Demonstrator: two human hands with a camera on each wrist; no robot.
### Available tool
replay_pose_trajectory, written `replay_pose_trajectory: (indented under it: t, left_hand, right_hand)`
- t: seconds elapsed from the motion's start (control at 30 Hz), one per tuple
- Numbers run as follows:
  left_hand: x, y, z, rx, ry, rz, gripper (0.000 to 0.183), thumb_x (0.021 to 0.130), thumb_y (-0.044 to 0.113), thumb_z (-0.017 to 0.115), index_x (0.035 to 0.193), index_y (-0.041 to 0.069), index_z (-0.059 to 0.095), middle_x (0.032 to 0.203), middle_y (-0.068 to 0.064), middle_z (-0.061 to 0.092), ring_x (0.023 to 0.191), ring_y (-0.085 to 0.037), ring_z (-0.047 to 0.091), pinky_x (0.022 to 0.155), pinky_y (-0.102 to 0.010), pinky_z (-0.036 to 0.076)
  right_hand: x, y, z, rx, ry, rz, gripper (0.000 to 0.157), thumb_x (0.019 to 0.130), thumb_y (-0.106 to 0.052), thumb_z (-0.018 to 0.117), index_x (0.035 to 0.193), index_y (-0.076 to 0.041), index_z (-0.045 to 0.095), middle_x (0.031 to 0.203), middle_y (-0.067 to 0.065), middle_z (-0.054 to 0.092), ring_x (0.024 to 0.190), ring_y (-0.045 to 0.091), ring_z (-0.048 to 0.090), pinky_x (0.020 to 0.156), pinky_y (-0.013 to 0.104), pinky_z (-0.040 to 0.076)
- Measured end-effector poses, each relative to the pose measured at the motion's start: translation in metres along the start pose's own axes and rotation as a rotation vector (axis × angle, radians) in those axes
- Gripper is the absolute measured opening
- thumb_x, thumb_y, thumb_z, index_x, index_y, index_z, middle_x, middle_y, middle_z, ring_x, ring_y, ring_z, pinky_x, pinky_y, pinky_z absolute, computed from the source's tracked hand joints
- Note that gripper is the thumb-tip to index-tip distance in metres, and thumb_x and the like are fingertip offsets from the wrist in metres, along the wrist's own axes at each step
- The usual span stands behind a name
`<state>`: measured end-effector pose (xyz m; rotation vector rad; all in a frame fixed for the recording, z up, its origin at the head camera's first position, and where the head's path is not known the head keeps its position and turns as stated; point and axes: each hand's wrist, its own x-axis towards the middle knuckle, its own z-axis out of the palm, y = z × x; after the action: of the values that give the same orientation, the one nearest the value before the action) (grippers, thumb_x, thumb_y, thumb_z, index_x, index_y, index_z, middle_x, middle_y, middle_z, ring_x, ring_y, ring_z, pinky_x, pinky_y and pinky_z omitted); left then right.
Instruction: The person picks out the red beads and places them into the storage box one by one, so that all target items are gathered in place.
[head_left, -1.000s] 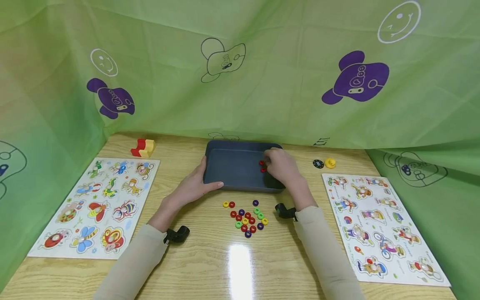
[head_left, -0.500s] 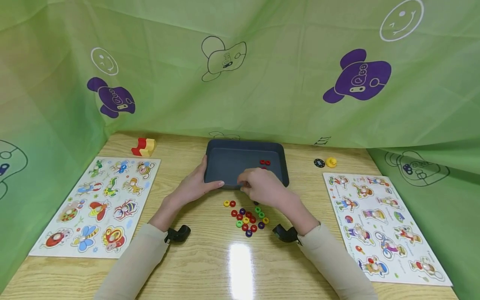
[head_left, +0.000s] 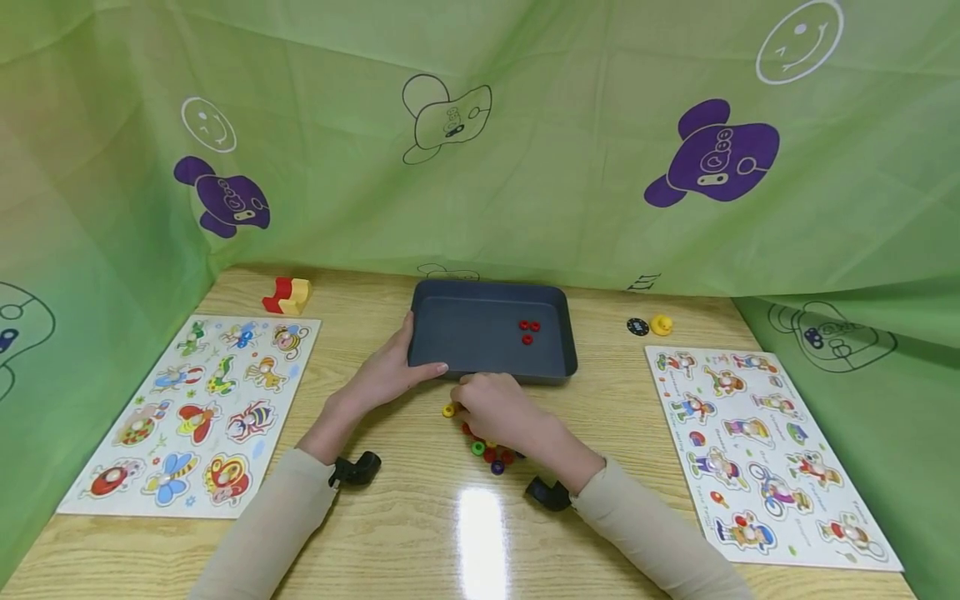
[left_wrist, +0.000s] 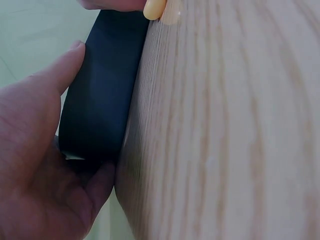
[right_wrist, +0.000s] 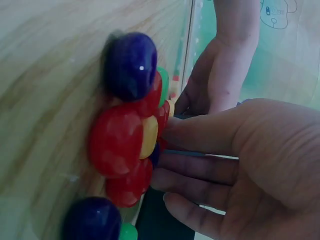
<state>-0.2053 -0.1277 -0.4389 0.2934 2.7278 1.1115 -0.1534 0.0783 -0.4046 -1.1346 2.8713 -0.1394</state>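
Observation:
The dark grey tray (head_left: pixel 487 377) lies flat on the table. My left hand (head_left: pixel 386 367) holds its near left corner, thumb along the front rim and fingers by the left side; the left wrist view has the thumb and fingers around the tray wall (left_wrist: pixel 100 85). Three red beads (head_left: pixel 527 339) lie inside the tray at the right. In front of it my right hand (head_left: pixel 498 408) reaches over the loose beads, thumb and fingertips together on a red bead (right_wrist: pixel 164 142), mostly hidden. A yellow bead (head_left: pixel 448 411) sits just left of those fingertips. Red, purple and green beads (head_left: pixel 477 448) show below the hand.
A puzzle board with insects (head_left: pixel 187 417) lies at left, another with children figures (head_left: pixel 765 458) at right. A red and yellow block (head_left: pixel 287 296) stands back left. A black disc (head_left: pixel 637 327) and yellow duck (head_left: pixel 662 325) sit back right. Green cloth (head_left: pixel 525 208) encloses the table.
My right hand has left a third red bead in the tray and come back toward me, left, to the bead pile. The yellow bead has shifted slightly left. The left hand stays put.

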Motion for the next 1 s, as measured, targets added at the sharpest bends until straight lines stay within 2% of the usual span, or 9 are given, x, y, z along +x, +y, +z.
replay_pose_trajectory:
  t: [0.2,0.33,0.5,0.63,0.8,1.0]
  left_hand:
    - [0.0,0.001,0.0,0.004,-0.001,0.007,0.112,0.075,0.066,0.06,0.149,0.021,-0.011,0.157,-0.005,0.006,0.143,-0.027,0.017,0.11,-0.051,0.028]
    - [0.0,0.001,0.0,0.0,-0.004,0.009,0.111,0.075,0.065,0.06,0.149,0.021,-0.01,0.157,-0.005,0.005,0.143,-0.027,0.017,0.11,-0.05,0.029]
    - [0.0,0.001,-0.001,-0.002,-0.011,-0.003,0.111,0.076,0.066,0.06,0.149,0.02,-0.01,0.157,-0.006,0.005,0.143,-0.028,0.016,0.11,-0.05,0.028]
    - [0.0,0.001,-0.002,0.009,-0.011,-0.012,0.112,0.075,0.066,0.06,0.149,0.02,-0.011,0.157,-0.006,0.005,0.143,-0.029,0.016,0.111,-0.05,0.027]
    - [0.0,0.0,-0.002,0.016,-0.006,-0.004,0.112,0.075,0.066,0.06,0.149,0.02,-0.011,0.157,-0.005,0.004,0.144,-0.028,0.015,0.111,-0.05,0.026]
    - [0.0,0.0,0.0,0.007,-0.002,0.011,0.111,0.076,0.066,0.06,0.149,0.02,-0.011,0.157,-0.006,0.004,0.144,-0.028,0.014,0.111,-0.05,0.026]
  right_hand:
    - [0.0,0.001,0.0,0.0,0.023,-0.012,0.009,0.085,-0.019,0.066,0.09,-0.017,0.073,0.082,-0.004,0.066,0.063,0.008,0.056,0.051,0.018,0.043]
    - [-0.002,0.006,-0.014,0.03,0.045,0.002,0.01,0.084,-0.015,0.066,0.091,-0.018,0.072,0.082,-0.005,0.064,0.06,0.006,0.051,0.047,0.017,0.037]
    - [-0.003,0.02,-0.042,0.069,0.137,0.088,0.011,0.083,-0.014,0.066,0.091,-0.019,0.071,0.085,-0.006,0.064,0.064,0.006,0.054,0.047,0.018,0.038]
    - [0.004,0.038,-0.054,0.081,0.227,0.188,0.011,0.084,-0.014,0.066,0.092,-0.019,0.071,0.086,-0.004,0.065,0.071,0.01,0.06,0.053,0.022,0.045]
    - [0.02,0.065,-0.046,0.084,0.291,0.284,0.014,0.085,-0.012,0.063,0.095,-0.017,0.072,0.09,-0.001,0.066,0.077,0.016,0.063,0.061,0.03,0.051]
    - [0.036,0.089,-0.023,0.105,0.336,0.32,0.018,0.084,-0.006,0.061,0.098,-0.012,0.072,0.091,0.003,0.066,0.078,0.02,0.064,0.06,0.033,0.052]
